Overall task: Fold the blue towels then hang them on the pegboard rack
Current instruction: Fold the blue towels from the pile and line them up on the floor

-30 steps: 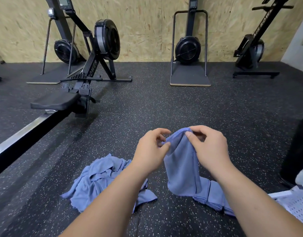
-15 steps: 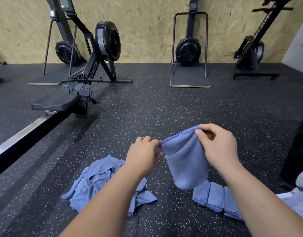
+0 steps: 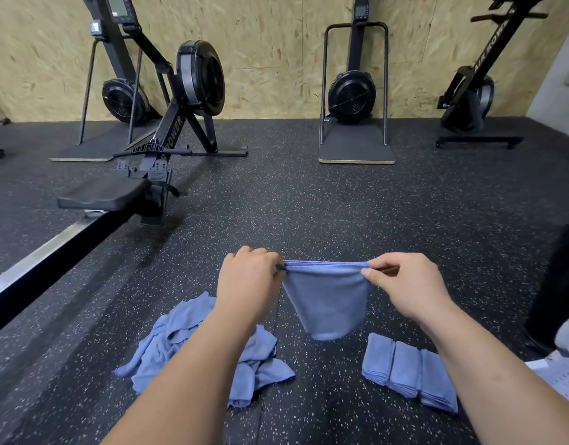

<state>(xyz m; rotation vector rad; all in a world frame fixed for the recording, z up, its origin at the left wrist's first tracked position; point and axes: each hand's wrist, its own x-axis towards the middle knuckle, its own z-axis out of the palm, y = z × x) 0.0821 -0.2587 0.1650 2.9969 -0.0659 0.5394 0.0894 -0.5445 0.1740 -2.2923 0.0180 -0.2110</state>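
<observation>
Rowing machine (image 3: 193, 78), far left of floor: frame lettering ends "OWER". Crumpled towels (image 3: 180, 342) heaped near floor's near edge, left of centre. Left hand (image 3: 248, 284) pinches left top corner of held towel (image 3: 326, 300), fingers curled tight. Towel hangs doubled, top edge taut between hands. Right hand (image 3: 405, 287) pinches right corner, thumb against forefinger. Three folded towels (image 3: 405, 369) side by side on floor, near right. White pegboard (image 3: 562, 380) at near right corner. Upright machine (image 3: 476, 91), far right: "AIR ROW".

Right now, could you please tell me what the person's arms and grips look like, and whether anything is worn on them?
Both are bare: the left forearm and right forearm show no sleeves, and the left grip and right grip carry no visible gloves, rings or watch.
</observation>
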